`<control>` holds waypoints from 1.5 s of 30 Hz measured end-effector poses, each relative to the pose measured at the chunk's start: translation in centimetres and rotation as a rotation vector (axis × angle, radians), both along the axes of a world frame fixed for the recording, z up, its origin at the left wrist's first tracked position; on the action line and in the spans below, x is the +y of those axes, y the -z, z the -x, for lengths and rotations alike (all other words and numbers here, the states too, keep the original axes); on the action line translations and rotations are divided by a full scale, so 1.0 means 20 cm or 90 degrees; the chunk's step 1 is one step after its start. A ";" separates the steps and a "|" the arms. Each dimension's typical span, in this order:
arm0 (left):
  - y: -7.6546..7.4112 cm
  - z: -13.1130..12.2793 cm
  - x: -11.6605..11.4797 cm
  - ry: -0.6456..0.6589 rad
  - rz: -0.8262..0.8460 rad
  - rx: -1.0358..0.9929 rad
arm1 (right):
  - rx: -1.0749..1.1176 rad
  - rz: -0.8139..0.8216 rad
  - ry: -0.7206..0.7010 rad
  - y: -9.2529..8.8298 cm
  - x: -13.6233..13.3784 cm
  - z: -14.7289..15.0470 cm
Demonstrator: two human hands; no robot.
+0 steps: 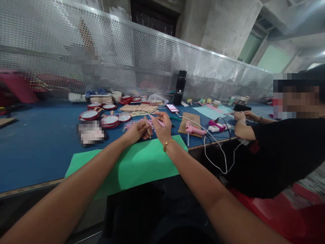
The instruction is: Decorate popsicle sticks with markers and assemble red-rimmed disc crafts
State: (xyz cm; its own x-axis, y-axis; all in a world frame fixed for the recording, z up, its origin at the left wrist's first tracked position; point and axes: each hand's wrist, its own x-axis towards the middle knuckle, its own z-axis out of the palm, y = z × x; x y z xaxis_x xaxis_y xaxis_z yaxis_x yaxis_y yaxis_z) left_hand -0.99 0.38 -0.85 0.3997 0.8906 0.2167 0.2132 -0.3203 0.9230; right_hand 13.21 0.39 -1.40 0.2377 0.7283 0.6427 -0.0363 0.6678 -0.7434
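Just inside the near edge of the table (38, 149), where a green sheet (137, 162) overhangs, the left hand (138, 130) pinches a wooden craft stick (146, 120); the right hand (165, 126) grips a pink pen-like tool (157, 121). Blue tabletop stretches leftward.

A black bottle (180, 88) stands before a perforated metal screen (154, 51), well apart from a black-clad co-worker (286, 152).

Pink pen (160, 123), tan stick (146, 121)
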 end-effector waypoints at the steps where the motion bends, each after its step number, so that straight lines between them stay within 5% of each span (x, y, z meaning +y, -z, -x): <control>1: 0.00 0.00 0.00 0.001 0.002 -0.001 | -0.002 0.000 -0.005 0.00 0.00 0.00; 45: 0.01 0.00 0.00 0.003 0.020 -0.023 | -0.024 0.015 0.007 0.00 -0.01 -0.01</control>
State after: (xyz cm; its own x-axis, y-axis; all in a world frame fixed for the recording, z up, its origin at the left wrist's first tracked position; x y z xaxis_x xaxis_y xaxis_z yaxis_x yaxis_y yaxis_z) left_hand -0.93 0.43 -1.02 0.3959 0.8955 0.2035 0.1785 -0.2924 0.9395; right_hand 13.46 0.21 -1.32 0.2221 0.7405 0.6342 -0.0005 0.6506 -0.7594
